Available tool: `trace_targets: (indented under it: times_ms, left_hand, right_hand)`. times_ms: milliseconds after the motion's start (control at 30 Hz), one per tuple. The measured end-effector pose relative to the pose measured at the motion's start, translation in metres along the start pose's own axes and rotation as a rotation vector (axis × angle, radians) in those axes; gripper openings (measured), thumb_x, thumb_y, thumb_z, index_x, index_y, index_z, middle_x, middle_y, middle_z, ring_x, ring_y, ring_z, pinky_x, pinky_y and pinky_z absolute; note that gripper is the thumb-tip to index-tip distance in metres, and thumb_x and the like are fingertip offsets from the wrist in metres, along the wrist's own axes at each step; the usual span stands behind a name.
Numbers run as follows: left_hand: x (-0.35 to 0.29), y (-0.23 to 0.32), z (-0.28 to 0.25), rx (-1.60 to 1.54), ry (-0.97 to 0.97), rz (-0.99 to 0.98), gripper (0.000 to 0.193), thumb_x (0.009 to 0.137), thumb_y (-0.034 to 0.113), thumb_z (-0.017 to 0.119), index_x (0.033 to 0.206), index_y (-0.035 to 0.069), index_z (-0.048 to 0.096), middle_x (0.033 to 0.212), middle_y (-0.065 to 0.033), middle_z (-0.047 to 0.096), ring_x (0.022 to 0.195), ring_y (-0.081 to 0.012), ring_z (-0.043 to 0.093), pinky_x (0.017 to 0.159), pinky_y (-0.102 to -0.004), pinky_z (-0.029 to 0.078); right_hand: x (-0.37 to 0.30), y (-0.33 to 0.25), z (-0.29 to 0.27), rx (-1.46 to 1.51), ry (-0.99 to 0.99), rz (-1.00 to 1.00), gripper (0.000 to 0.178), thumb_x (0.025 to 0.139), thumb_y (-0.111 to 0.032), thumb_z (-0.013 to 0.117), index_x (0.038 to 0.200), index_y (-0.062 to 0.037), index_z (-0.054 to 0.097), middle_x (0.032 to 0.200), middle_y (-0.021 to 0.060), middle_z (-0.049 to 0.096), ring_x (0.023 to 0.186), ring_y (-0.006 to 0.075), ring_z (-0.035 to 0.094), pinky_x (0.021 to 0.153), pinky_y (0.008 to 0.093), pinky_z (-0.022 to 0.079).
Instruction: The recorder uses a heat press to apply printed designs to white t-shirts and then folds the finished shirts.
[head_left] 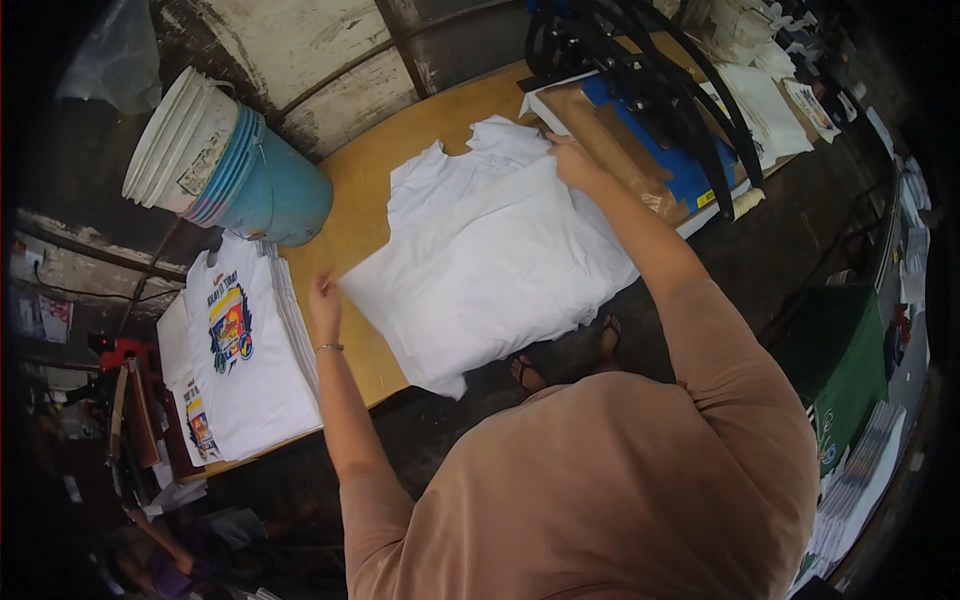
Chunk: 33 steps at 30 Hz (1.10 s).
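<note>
A plain white T-shirt [480, 270] is spread over the yellow table [355, 200], its lower part hanging past the near edge. At its left corner my left hand [325, 295] is closed, the fingertips pinching the cloth. My right hand [573, 163] reaches to the far right and grips the shirt's edge, fingers bent round it. More white cloth with a neckline and sleeve [425, 180] lies under and beyond the top layer. Left of my left hand rests a stack of folded white T-shirts with a colourful print [240, 340].
Stacked buckets, white and blue [270, 180], lie tilted behind the printed shirts. At the far right stands a black metal press frame [660, 85] over a board with blue tape [685, 175]. A green box [840, 370] is at the right; another person [170, 560] is at lower left.
</note>
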<state>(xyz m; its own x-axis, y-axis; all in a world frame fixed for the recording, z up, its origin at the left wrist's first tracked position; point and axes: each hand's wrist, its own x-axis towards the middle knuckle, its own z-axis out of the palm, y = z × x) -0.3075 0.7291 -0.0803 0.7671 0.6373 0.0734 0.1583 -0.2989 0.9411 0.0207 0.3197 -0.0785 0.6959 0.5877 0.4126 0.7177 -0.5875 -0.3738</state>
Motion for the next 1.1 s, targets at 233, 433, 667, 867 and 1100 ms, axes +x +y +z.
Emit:
trace_targets:
  times_ms: [233,433,667,867,1100]
  left_hand:
    - [-0.081,0.052,0.124,-0.097,-0.408,0.086,0.019,0.092,0.015,0.049,0.102,0.003,0.06,0.095,-0.0037,0.063,0.086,-0.0107,0.056,0.072,-0.0244,0.045]
    - [-0.16,0.122,0.26,-0.194,-1.096,-0.102,0.022,0.093,0.016,0.052,0.106,-0.001,0.057,0.098,-0.0045,0.061,0.092,-0.0111,0.055,0.084,-0.0251,0.043]
    - [-0.191,0.208,0.385,-0.095,-1.662,0.06,0.028,0.09,0.015,0.056,0.115,0.004,0.054,0.108,-0.0075,0.062,0.1,-0.0139,0.058,0.087,-0.0263,0.043]
    - [-0.253,0.322,0.512,-0.066,-1.979,0.005,0.034,0.089,0.014,0.057,0.12,0.003,0.05,0.115,-0.0107,0.058,0.108,-0.0172,0.054,0.09,-0.0291,0.042]
    - [-0.33,0.469,0.63,-0.667,-2.435,0.298,0.074,0.077,0.057,0.059,0.121,-0.001,0.046,0.118,-0.0178,0.054,0.11,-0.0303,0.051,0.091,-0.0386,0.039]
  right_hand:
    - [-0.193,-0.058,0.021,0.454,-0.269,0.039,0.018,0.087,-0.009,0.049,0.1,0.0,0.058,0.105,0.0203,0.058,0.101,0.0368,0.053,0.093,0.0416,0.039]
    - [-0.377,-0.035,-0.052,0.318,-0.815,0.46,0.021,0.084,-0.019,0.051,0.077,-0.0025,0.062,0.098,0.0171,0.061,0.091,0.0331,0.059,0.077,0.0403,0.047]
    - [-0.459,0.034,-0.172,0.016,-0.215,1.018,0.018,0.08,-0.022,0.055,0.084,-0.0065,0.064,0.098,0.0113,0.06,0.091,0.0311,0.059,0.077,0.0415,0.048]
    - [-0.558,0.112,-0.309,-0.362,0.267,1.209,0.017,0.075,-0.018,0.062,0.088,-0.0064,0.065,0.103,0.0086,0.059,0.099,0.0291,0.055,0.085,0.0397,0.045]
    - [-0.697,0.139,-0.376,-0.722,0.503,1.634,0.06,0.074,-0.018,0.067,0.128,-0.0111,0.042,0.132,0.0151,0.041,0.123,0.0309,0.039,0.102,0.0401,0.033]
